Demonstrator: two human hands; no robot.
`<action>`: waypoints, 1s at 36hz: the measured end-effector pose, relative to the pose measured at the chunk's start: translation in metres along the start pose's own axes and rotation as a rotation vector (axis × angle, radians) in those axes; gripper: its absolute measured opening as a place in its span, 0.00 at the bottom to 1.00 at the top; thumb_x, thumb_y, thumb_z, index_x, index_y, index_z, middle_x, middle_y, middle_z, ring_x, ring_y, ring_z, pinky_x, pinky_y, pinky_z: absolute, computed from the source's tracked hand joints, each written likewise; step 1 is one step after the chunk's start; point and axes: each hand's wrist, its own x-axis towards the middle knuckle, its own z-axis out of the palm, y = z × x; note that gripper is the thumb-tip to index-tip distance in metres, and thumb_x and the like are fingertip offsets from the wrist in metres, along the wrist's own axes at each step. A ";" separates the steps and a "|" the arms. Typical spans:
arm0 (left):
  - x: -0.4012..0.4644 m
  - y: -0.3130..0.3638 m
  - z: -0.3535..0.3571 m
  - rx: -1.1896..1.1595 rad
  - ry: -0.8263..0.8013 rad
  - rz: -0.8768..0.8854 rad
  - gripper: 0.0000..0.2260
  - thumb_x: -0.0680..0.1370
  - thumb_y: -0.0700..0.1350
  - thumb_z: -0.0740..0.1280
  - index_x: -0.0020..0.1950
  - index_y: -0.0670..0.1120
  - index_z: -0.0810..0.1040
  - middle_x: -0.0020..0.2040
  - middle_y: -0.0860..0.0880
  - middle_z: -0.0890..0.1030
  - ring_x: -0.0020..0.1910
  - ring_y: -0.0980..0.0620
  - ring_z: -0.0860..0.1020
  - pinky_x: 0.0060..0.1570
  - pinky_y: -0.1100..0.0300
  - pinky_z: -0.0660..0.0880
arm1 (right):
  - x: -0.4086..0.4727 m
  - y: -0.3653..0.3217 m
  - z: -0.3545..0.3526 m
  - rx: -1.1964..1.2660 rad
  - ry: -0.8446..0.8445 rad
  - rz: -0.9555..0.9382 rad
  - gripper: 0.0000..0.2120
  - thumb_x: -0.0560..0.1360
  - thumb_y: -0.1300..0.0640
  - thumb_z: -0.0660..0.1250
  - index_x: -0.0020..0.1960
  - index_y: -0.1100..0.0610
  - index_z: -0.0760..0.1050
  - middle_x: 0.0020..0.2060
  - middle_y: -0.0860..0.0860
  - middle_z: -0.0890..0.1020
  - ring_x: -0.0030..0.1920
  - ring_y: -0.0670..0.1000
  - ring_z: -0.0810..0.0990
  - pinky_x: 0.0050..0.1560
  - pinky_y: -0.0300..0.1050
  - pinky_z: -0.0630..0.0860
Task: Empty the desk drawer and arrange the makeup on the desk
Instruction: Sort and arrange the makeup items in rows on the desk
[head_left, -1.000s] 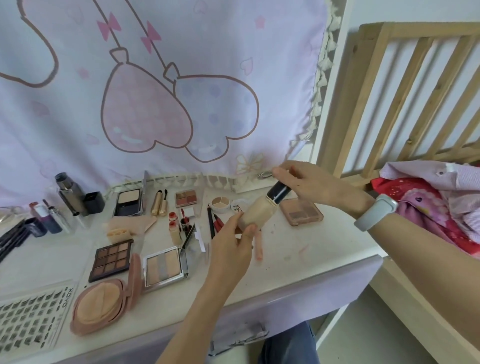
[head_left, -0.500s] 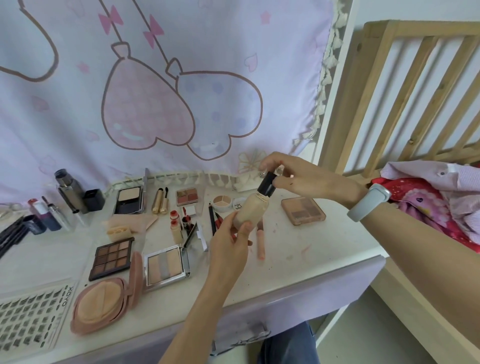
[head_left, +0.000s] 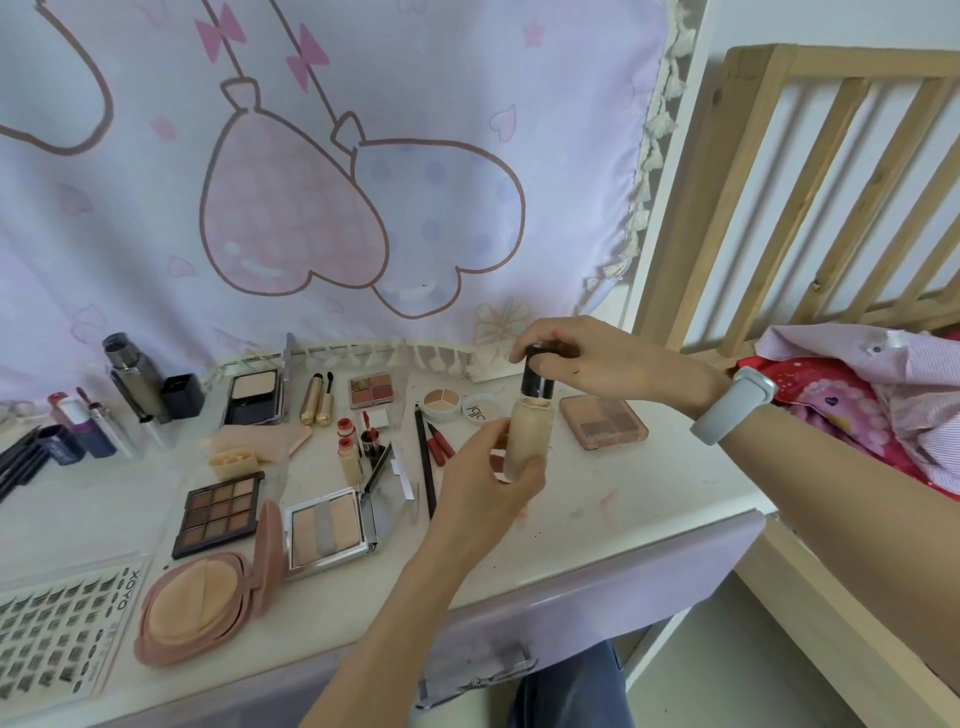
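A beige foundation bottle (head_left: 527, 431) with a black cap (head_left: 536, 378) stands nearly upright above the white desk (head_left: 623, 525). My left hand (head_left: 488, 483) grips the bottle's lower body. My right hand (head_left: 582, 358) curls over the black cap from above. Makeup lies spread across the desk: a brown eyeshadow palette (head_left: 221, 510), an open highlighter compact (head_left: 324, 530), a round pink powder puff case (head_left: 202, 605), a pink palette (head_left: 605, 422) and a small concealer pot (head_left: 441, 404). The lilac drawer front (head_left: 597, 597) below the desk edge is closed.
A lash card (head_left: 57, 631) lies at the front left. Dark bottles (head_left: 137, 379) and brushes (head_left: 21, 460) stand at the back left. A pencil (head_left: 425, 457) and lip tubes (head_left: 350, 452) lie mid-desk. A patterned curtain (head_left: 311, 182) hangs behind; a wooden bed rail (head_left: 831, 182) with clothes is on the right.
The bottle has swung from tilted to nearly upright, and both hands moved slightly right. My right hand has shifted from the cap's side to over its top.
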 end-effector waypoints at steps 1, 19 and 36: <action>0.000 0.001 0.001 0.019 0.008 0.009 0.12 0.73 0.47 0.68 0.47 0.64 0.72 0.45 0.61 0.78 0.42 0.59 0.77 0.37 0.71 0.73 | -0.001 -0.002 -0.001 -0.001 -0.015 -0.009 0.11 0.76 0.60 0.60 0.48 0.46 0.75 0.47 0.46 0.77 0.40 0.43 0.73 0.46 0.37 0.69; 0.004 0.007 -0.002 0.340 0.096 0.142 0.06 0.74 0.45 0.65 0.50 0.49 0.75 0.41 0.54 0.73 0.39 0.55 0.72 0.43 0.66 0.67 | -0.010 -0.002 -0.007 0.039 0.093 0.030 0.07 0.72 0.62 0.64 0.49 0.57 0.77 0.42 0.49 0.80 0.42 0.48 0.75 0.39 0.32 0.70; 0.005 0.003 -0.003 0.347 0.093 0.149 0.08 0.74 0.45 0.66 0.53 0.53 0.75 0.43 0.56 0.73 0.41 0.58 0.71 0.40 0.70 0.66 | -0.005 0.004 -0.004 -0.027 0.164 0.086 0.06 0.74 0.50 0.66 0.44 0.53 0.76 0.36 0.48 0.78 0.35 0.46 0.73 0.35 0.32 0.68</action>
